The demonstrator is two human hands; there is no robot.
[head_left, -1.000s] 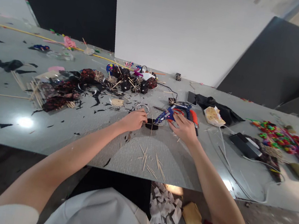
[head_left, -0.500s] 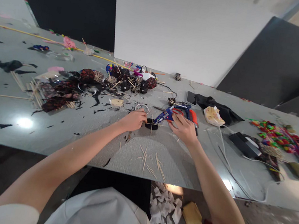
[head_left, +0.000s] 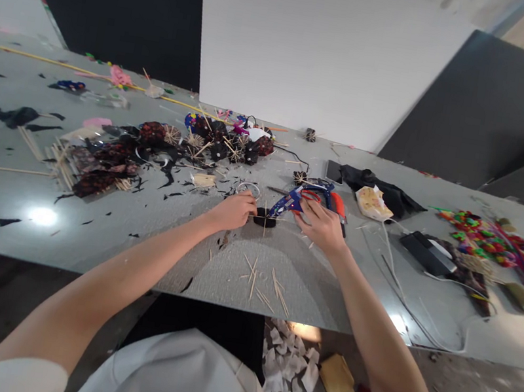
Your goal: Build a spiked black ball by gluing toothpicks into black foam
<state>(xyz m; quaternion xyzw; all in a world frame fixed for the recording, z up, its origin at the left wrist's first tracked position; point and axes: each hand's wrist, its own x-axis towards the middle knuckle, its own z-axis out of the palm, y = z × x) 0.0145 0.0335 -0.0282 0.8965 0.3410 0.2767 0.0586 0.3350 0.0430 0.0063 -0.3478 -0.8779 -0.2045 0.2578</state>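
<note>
Holding a blue hot-glue gun (head_left: 289, 203), the right hand (head_left: 323, 225) has its fingers wrapped around the handle, with the nozzle pointing left and down to a small black disc (head_left: 265, 221). The disc lies on the grey table (head_left: 86, 241) between the two hands, thin wooden sticks reaching out from it. The left hand (head_left: 234, 210) rests at the disc's left side, its thumb and fingertips close together; I cannot tell whether they are clamped on a stick or on the disc's edge. Just beyond the right hand sits a blue-and-orange tool (head_left: 339, 205), probably some kind of cutter or pliers, though the hand hides part of it.

Nearer the body, loose wooden sticks (head_left: 253, 281) lie scattered and partly crossed. Behind the left hand are a white ring (head_left: 257, 190) and a small tan block (head_left: 203, 180); farther back is a heap of dark balls with sticks (head_left: 221, 148). To the left, a bundle of sticks (head_left: 64, 165) lies beside dark red patterned material (head_left: 116, 156). On the right are black cloth (head_left: 396, 194), a black box-shaped device (head_left: 426, 254) near a white cable, and a multicoloured pile (head_left: 472, 231). White scraps (head_left: 289, 366) litter the floor.
</note>
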